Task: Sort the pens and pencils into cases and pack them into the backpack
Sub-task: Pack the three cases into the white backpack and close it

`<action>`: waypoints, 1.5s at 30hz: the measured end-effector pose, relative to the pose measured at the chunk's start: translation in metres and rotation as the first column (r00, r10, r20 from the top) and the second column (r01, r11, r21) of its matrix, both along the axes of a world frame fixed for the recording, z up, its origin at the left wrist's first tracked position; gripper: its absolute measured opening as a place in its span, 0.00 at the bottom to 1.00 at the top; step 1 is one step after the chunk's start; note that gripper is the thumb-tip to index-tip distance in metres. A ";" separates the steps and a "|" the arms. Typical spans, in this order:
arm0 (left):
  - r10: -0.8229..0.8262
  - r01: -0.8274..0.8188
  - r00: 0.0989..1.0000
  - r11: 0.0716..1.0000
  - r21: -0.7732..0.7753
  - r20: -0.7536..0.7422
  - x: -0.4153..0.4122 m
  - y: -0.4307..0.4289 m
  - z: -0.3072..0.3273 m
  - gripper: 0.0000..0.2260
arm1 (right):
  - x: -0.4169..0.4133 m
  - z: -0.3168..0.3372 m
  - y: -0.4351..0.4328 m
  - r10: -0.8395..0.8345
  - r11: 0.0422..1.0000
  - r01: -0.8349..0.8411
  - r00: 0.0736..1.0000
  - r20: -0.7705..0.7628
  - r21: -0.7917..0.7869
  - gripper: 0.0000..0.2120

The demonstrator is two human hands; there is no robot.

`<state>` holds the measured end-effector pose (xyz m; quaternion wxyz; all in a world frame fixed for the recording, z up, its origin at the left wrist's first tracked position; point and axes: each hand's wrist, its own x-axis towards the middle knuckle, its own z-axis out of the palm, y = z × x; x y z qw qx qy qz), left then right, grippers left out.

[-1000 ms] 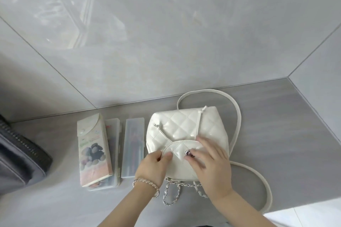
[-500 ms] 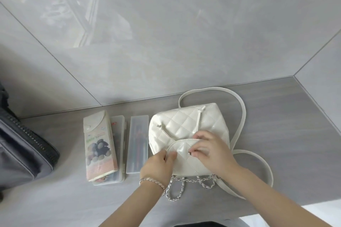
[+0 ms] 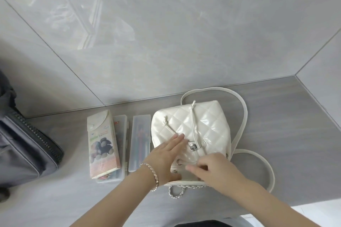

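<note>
Where tiled wall [image 3: 166, 33] meets it, grey wood-grain counter [image 3: 286, 134] under white backpack [image 3: 206, 123].

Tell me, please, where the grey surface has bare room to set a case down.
Bare: right of the white backpack beyond its strap; also between the dark bag and the printed case. Crowded: the clear cases lie close against the backpack.

Two bare, sleeveless forearms, a slim metallic link bracelet [image 3: 153, 175] around the left wrist
</note>
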<state>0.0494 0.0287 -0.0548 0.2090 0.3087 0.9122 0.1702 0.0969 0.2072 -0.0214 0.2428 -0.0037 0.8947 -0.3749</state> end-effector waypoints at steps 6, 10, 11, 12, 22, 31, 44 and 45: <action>0.118 -0.113 0.968 0.993 0.033 -0.220 0.015 0.013 -0.010 0.44 | -0.005 -0.005 -0.026 -0.068 0.865 0.127 0.988 -0.139 0.485 0.33; 0.189 -0.154 0.930 0.979 0.134 -0.314 0.023 0.016 -0.019 0.46 | -0.004 -0.011 -0.027 -0.037 0.840 0.111 0.988 -0.148 0.531 0.32; 0.215 -0.167 0.924 0.971 0.172 -0.316 0.024 0.016 -0.016 0.44 | -0.006 -0.011 -0.024 -0.002 0.842 0.089 0.987 -0.162 0.532 0.29; 0.232 -0.170 0.922 0.962 0.211 -0.311 0.025 0.016 -0.013 0.41 | -0.006 -0.009 -0.021 0.035 0.844 0.062 0.985 -0.171 0.533 0.27; 0.343 -0.110 0.714 0.916 0.386 -0.610 0.018 0.025 0.008 0.22 | -0.031 0.025 -0.011 -0.509 0.816 0.409 0.843 -0.171 -0.409 0.08; 0.227 -0.072 0.739 0.963 0.261 -0.635 0.005 0.010 -0.006 0.09 | -0.102 0.097 0.001 -0.476 0.831 0.319 0.832 -0.286 -0.455 0.11; 0.626 -0.433 0.751 0.708 0.558 -0.210 -0.039 0.039 0.040 0.10 | -0.018 0.007 -0.023 0.194 0.901 0.045 0.847 -0.494 0.432 0.16; 0.631 -0.439 0.750 0.698 0.566 -0.198 -0.042 0.044 0.045 0.10 | -0.025 0.012 -0.019 0.223 0.870 -0.006 0.896 -0.384 0.492 0.17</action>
